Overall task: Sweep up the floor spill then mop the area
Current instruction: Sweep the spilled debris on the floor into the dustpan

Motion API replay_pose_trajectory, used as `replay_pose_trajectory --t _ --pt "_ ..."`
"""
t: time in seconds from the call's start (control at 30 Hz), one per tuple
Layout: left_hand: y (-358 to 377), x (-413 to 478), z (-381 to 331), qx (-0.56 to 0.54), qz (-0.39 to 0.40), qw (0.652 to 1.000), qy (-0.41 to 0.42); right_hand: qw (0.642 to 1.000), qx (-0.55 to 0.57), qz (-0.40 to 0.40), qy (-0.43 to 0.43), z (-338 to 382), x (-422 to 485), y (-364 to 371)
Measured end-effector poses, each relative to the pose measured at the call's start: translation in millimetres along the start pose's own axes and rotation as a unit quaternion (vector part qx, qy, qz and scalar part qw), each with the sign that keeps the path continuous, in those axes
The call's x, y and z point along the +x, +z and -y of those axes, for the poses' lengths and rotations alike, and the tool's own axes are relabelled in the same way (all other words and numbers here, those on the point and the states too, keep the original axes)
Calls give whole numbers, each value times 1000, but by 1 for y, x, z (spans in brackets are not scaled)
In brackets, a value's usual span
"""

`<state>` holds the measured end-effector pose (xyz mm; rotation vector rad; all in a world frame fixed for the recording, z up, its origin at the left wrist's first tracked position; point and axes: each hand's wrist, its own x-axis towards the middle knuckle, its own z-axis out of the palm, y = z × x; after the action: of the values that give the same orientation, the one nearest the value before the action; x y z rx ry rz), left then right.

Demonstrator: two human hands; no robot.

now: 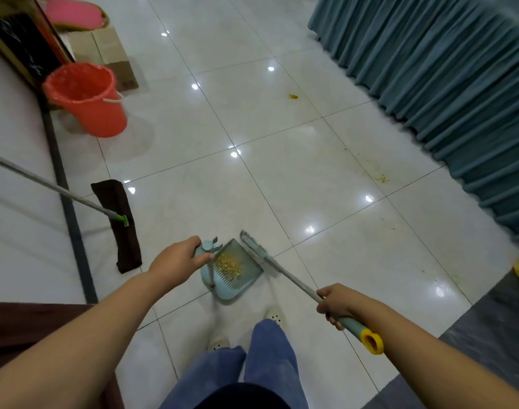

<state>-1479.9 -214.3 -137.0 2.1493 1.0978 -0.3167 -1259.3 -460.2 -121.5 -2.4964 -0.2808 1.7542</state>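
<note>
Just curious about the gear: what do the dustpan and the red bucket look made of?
The dustpan: probably plastic, matte pale blue, with moulded comb teeth. The red bucket: likely plastic too, smooth, with a thin translucent liner bag over its rim.

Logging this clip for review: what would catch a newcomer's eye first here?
First, the pale blue dustpan at bottom centre, loaded with yellow crumbs. The left hand grips its upright handle and the right hand grips the broom beside it. Next come the orange bucket at upper left and the yellow smears on the tiles near the teal curtain.
</note>
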Motion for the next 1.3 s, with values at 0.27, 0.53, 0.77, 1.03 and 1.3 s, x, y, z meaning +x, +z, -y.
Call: replay_pose_trajectory --t 0.27,0.53,0.77,1.03,1.3 --pt "-4 -12 19 11 -10 1000 -8 999 -39 6 20 20 39 27" --pt "-3 -18 28 26 -6 1000 -8 997 19 73 14 13 -15 49" --pt "0 -31 36 21 -15 1000 -8 998 52 35 10 -7 -34 44" --pt "5 -65 63 -38 -48 997 -55 999 31 0 10 -1 10 35" --pt "17 -83 56 9 -39 998 -58 997 -41 57 -12 1 23 79"
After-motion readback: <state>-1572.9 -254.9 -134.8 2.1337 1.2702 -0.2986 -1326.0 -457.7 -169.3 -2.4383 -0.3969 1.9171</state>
